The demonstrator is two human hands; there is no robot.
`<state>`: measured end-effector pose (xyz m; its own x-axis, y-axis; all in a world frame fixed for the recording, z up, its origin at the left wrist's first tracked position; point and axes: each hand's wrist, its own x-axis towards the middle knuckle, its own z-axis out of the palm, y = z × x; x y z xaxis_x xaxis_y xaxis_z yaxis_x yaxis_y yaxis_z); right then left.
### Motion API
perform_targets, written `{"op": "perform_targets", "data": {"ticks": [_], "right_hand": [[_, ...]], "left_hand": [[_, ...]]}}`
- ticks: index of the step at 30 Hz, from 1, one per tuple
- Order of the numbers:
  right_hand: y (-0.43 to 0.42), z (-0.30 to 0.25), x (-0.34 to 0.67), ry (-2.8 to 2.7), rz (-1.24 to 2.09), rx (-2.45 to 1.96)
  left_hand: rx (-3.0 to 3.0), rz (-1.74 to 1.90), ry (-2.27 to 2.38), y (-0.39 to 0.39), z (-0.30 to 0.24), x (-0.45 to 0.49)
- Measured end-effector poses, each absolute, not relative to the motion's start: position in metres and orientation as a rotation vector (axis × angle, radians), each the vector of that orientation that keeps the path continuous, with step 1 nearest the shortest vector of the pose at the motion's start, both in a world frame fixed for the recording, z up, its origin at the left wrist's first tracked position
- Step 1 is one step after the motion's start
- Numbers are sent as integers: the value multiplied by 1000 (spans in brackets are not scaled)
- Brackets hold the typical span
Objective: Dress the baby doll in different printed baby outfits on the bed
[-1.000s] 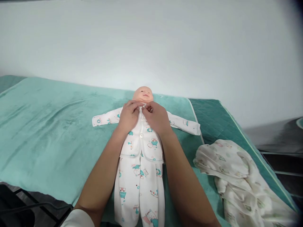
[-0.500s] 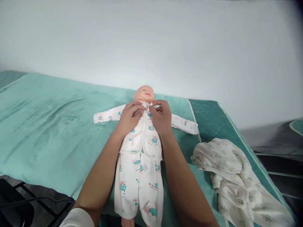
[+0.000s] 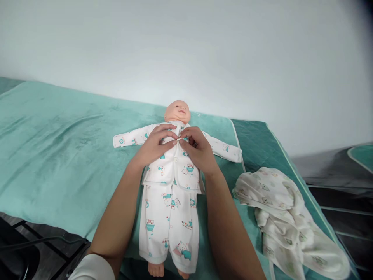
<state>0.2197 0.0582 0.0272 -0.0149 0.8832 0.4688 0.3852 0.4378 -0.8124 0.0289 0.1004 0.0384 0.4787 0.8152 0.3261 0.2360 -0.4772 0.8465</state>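
Observation:
A baby doll (image 3: 176,111) lies on its back, head toward the wall, arms spread out. It wears a white printed jacket (image 3: 159,171) with a buttoned front and matching trousers (image 3: 183,229); its bare feet show below. My left hand (image 3: 155,144) rests on the chest, thumb and fingertips pinching the jacket's front edge. From the other side my right hand (image 3: 198,146) pinches the same front opening, fingertips nearly meeting the left ones. The button there is hidden by my fingers. Lower down, another button (image 3: 175,160) is visible on the front.
The doll lies on a light green blanket (image 3: 64,155) over a darker green quilted cover (image 3: 256,144). At the right, a crumpled white printed cloth (image 3: 285,217) lies near the bed's edge. A pale wall (image 3: 186,50) stands behind. A dark cable (image 3: 43,242) runs at lower left.
Both hands have moved down from the jacket's collar to mid-chest, and their fingertips have come together at the front opening. The camera view has shifted slightly.

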Motion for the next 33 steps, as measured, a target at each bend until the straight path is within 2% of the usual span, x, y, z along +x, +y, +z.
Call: {"op": "perform_targets", "data": {"ticks": [15, 22, 33], "right_hand": [[60, 23, 221, -1442, 784, -1036], [57, 26, 217, -1289, 832, -1027], [30, 52, 223, -1724, 939, -1192]], "left_hand": [[1939, 1009, 854, 96, 40, 27], [2159, 627, 580, 97, 54, 4], [2040, 571, 539, 99, 52, 0]]}}
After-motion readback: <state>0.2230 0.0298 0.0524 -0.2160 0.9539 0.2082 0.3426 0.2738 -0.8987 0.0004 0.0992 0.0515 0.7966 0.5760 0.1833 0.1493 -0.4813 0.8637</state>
